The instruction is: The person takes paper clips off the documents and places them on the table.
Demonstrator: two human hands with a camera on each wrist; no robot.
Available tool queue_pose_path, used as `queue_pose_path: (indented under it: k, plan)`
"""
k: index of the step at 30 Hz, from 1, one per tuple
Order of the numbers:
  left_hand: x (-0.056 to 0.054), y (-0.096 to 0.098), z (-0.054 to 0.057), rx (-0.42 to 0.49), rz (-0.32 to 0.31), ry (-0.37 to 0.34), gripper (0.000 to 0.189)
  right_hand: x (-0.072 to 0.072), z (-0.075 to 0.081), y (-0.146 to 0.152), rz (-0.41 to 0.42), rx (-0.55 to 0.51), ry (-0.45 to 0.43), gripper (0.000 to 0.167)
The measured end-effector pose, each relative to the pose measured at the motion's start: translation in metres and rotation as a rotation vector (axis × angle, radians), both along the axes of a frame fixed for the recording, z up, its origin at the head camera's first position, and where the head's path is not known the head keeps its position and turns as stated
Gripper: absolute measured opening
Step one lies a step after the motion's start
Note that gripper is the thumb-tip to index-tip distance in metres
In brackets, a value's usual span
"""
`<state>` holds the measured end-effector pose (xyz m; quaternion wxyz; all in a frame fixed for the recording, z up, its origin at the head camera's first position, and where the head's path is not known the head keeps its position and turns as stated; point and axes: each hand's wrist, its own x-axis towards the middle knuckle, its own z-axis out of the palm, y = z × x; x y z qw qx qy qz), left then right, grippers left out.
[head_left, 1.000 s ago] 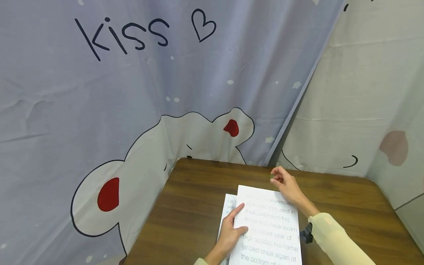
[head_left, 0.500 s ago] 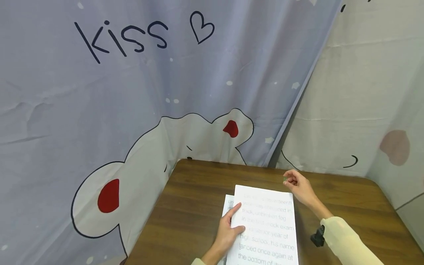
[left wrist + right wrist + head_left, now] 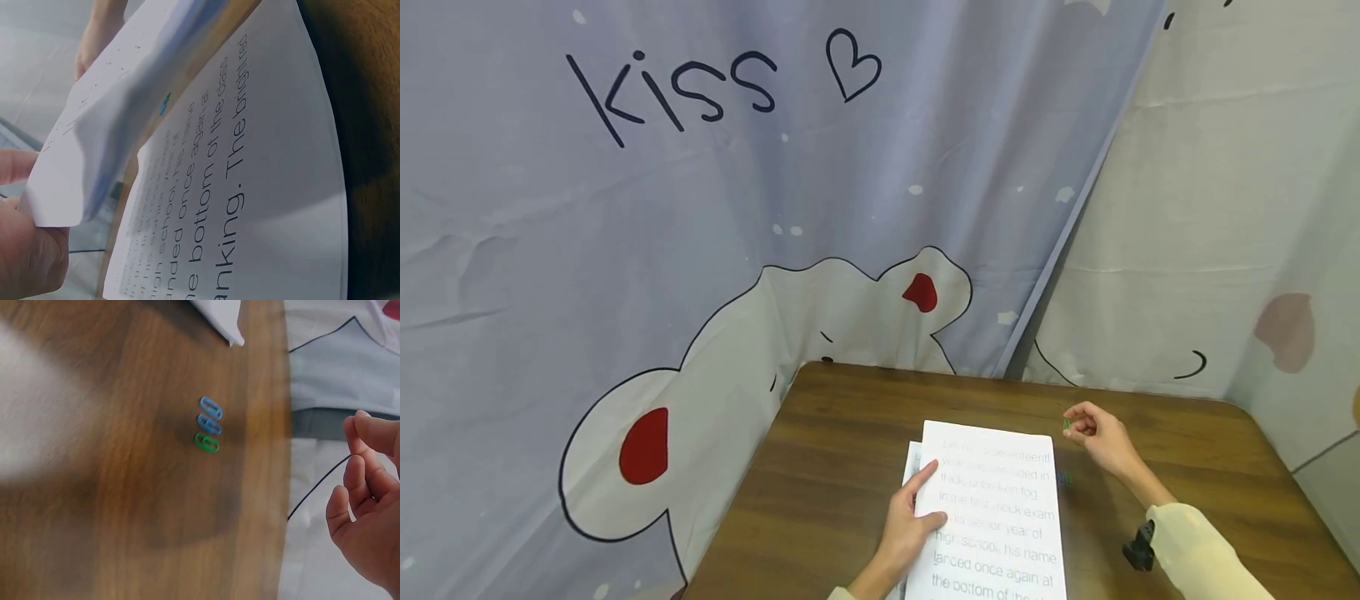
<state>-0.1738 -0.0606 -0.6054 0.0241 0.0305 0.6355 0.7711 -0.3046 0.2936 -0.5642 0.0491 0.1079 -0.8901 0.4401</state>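
Observation:
My left hand (image 3: 901,533) grips the left edge of a stack of printed sheets (image 3: 1000,517), thumb on top. In the left wrist view that stack (image 3: 119,81) is raised and tilted over other printed sheets (image 3: 287,162) on the table. To the right of the raised stack, my right hand (image 3: 1105,442) pinches a small green paper clip (image 3: 1066,424) between thumb and fingertips. The right wrist view shows the right hand (image 3: 375,487) above the table, its clip hidden there. Two blue paper clips (image 3: 209,424) and a green one (image 3: 206,442) lie side by side on the wood.
The brown wooden table (image 3: 842,417) extends to both sides of the papers. A printed curtain (image 3: 850,183) hangs behind its far edge, and a pale cloth (image 3: 1187,250) hangs to the right. A dark device (image 3: 1139,546) sits at the right wrist.
My right hand has moved right and a little nearer, away from the sheets' top edge, still pinching the green clip. The left hand and its stack have shifted slightly left.

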Motion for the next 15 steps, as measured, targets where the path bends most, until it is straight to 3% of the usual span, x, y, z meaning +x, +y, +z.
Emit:
queue_pose_path:
  k: [15]
  plan:
    - [-0.002,-0.007,0.0,-0.002,0.001,0.003,0.087,0.005,-0.024,0.017,0.031,0.075,-0.101,0.02]
